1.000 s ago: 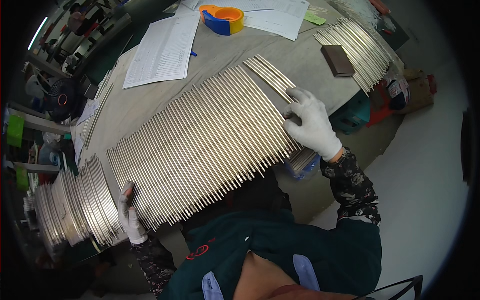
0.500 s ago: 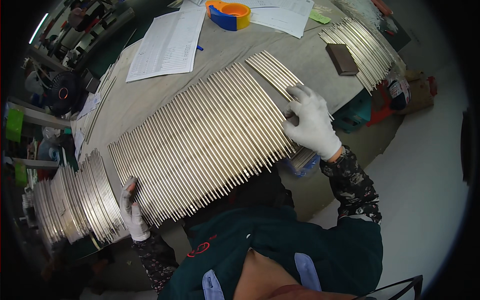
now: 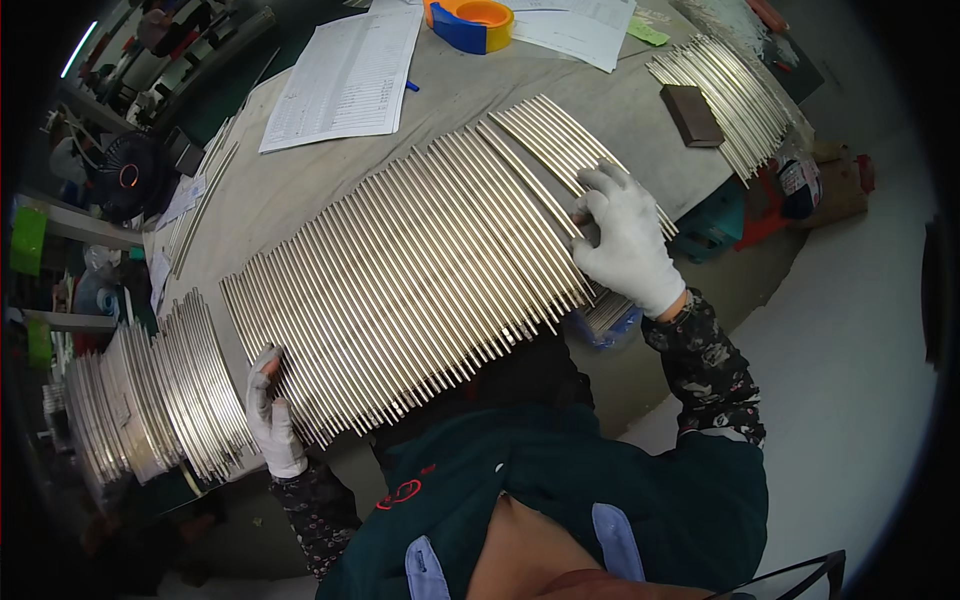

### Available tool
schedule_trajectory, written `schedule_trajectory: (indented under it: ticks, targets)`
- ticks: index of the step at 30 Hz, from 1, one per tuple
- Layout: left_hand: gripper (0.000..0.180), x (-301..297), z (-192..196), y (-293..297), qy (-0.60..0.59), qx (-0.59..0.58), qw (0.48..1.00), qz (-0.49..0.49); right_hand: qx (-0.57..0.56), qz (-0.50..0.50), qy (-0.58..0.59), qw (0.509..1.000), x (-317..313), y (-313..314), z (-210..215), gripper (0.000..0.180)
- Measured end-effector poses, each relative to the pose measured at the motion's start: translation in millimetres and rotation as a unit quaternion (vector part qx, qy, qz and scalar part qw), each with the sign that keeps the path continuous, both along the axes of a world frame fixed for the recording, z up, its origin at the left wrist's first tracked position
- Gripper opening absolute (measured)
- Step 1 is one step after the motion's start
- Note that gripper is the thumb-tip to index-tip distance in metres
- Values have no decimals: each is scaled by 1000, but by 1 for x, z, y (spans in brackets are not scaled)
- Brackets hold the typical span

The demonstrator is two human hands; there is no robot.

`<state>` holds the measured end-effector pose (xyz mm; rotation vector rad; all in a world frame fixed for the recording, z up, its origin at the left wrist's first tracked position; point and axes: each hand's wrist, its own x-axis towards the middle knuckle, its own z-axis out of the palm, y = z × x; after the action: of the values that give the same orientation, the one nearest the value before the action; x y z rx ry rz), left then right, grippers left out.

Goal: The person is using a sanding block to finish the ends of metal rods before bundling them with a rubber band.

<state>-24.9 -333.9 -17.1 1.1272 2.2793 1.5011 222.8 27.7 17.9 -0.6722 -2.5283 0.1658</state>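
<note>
A wide row of thin silvery metal rods (image 3: 400, 290) lies side by side across the table in front of me. Beyond its right end, a gap sets off a smaller group of rods (image 3: 555, 140). One single rod (image 3: 522, 168) stands slightly apart from the wide row, and the curled thumb and fingers of my white-gloved right hand (image 3: 632, 240) are closed at its near part. My right fingertips also reach the smaller group. At the wide row's left end rests my gloved left hand (image 3: 272, 415), thumb and fingers apart, its fingertips against the outermost rods.
More rods (image 3: 200, 390) are stacked at the left, and another bundle (image 3: 735, 105) lies far right beside a dark brown block (image 3: 691, 116). Printed sheets (image 3: 345, 85), a blue pen (image 3: 412, 86) and an orange-and-blue tape dispenser (image 3: 470, 25) lie at the back. A black fan (image 3: 130, 180) stands left.
The smaller group on the right is now wider. One rod has come apart from the wide row's right end. My left hand stays at the row's left end.
</note>
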Motion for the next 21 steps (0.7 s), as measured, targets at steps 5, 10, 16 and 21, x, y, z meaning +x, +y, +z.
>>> schedule_trajectory:
  ticks: [5,10,16,21]
  targets:
    - [62,1,2,3,0,0,1000,-6,15,28,-5,999,3,-5,-5,4]
    - [61,-1,-4,2,-3,10,1000,-7,16,10,-25,1000,-6,-16,1,5]
    - [61,1,1,5,-4,10,1000,-14,-9,14,-10,1000,-4,-12,-4,4]
    - [63,3,3,6,-7,13,1000,-9,1,14,-28,1000,-14,-31,3,5]
